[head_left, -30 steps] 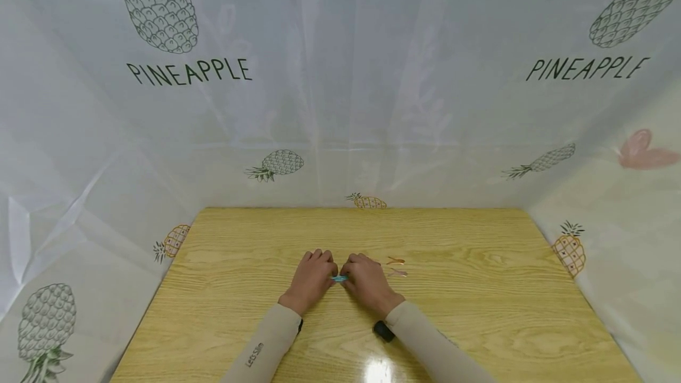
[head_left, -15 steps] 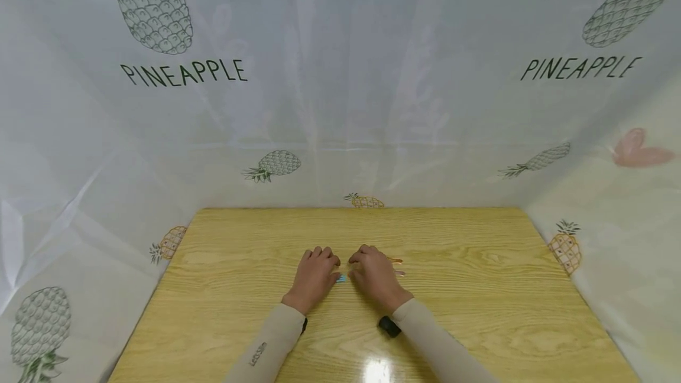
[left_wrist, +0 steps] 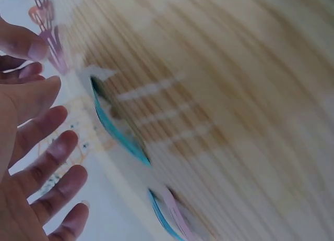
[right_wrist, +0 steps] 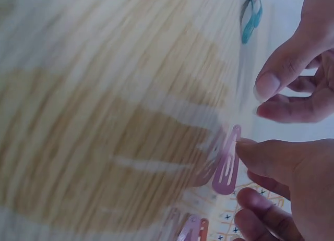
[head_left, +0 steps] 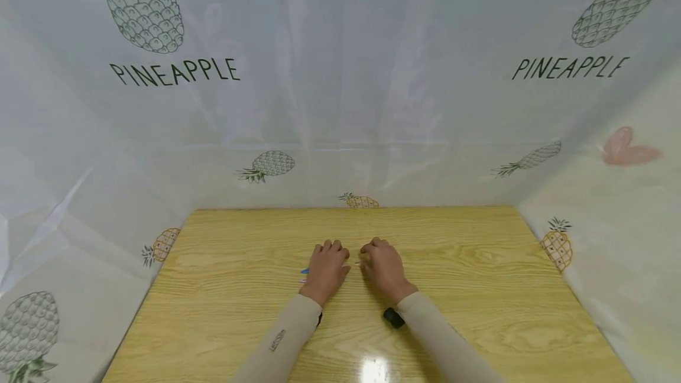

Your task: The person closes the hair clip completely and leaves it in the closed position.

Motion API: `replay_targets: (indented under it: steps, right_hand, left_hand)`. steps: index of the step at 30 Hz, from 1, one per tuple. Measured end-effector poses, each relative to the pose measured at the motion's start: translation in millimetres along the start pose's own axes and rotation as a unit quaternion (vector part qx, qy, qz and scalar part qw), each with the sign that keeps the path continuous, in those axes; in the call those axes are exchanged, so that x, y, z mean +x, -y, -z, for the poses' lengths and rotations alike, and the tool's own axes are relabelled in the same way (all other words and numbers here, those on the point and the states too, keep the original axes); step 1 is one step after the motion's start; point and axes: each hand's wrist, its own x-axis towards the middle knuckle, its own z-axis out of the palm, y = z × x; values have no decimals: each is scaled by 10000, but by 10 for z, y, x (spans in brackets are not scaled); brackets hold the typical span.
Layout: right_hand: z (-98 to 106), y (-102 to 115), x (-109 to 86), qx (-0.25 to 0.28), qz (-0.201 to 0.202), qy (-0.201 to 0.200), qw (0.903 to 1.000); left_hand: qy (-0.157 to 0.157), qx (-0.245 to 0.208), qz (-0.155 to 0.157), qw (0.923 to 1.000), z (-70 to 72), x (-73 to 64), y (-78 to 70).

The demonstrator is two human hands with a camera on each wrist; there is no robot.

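Observation:
My right hand (head_left: 384,268) pinches a purple-pink snap hair clip (right_wrist: 225,168) near its narrow end, between thumb and fingers. The clip stands tilted close over the table in the right wrist view. Opposite it, my left hand (head_left: 326,270) holds nothing, its fingers loosely bent and apart. Below the left hand a teal hair clip (left_wrist: 117,129) lies on the table. Farther off are a blue hair clip (left_wrist: 163,215) and a pink hair clip (left_wrist: 180,215), side by side. The head view shows them partly hidden behind the left hand.
Beyond the right hand lie another pink hair clip (right_wrist: 190,228) and an orange hair clip (right_wrist: 203,229). The glossy wooden table (head_left: 479,288) is enclosed by white sheeting (head_left: 340,105) printed with pineapples. A black wrist camera (head_left: 393,317) hangs at the right cuff.
Both hands held a blue-teal hair clip, then let it go onto the table. They have shifted right and away from me, and the right hand now has a pink clip.

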Motion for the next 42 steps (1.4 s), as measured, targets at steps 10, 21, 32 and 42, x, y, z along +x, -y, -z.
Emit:
replay_targets:
  steps: [10,21,32,42]
  right_hand:
    - [-8,-84,12,-193,-303,259,9990]
    - [-10,-40,7,-328,-235,252,9989]
    - [135,75,-39,44,15,133,9999]
    - [179,175,-69,344,399,237,9983]
  left_hand:
    - [186,315,78,9993,-168,152,-182]
    - [-21,406,-111,9991,-187,182,-239]
    - [-668,377,-135,9970,-97,23,-85]
    - [-434,243,-118,9987,58,-153,28]
